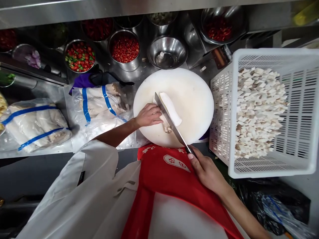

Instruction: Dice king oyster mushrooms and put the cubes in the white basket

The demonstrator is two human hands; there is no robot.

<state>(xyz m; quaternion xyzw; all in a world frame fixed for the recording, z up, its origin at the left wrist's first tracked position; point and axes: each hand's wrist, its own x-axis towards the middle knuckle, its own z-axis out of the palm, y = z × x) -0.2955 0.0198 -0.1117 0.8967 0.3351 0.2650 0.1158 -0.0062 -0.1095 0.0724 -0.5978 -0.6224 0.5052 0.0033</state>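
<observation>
A long white mushroom (171,109) lies on the round white cutting board (191,89). My left hand (148,115) rests on the board with its fingers curled against the mushroom's left side, pressing it in place. My right hand (206,169) grips the handle of a cleaver (169,121) at the board's near edge. The blade lies along the mushroom lengthwise, its edge in the flesh between my left fingers and the cut slab on the right.
A white plastic basket (299,109) of diced white pieces stands right of the board. Bagged mushrooms (99,103) and another bag (35,124) lie left. Steel bowls of chopped chillies (125,49) (79,56) and an empty bowl (167,53) sit behind. I wear a red apron (161,172).
</observation>
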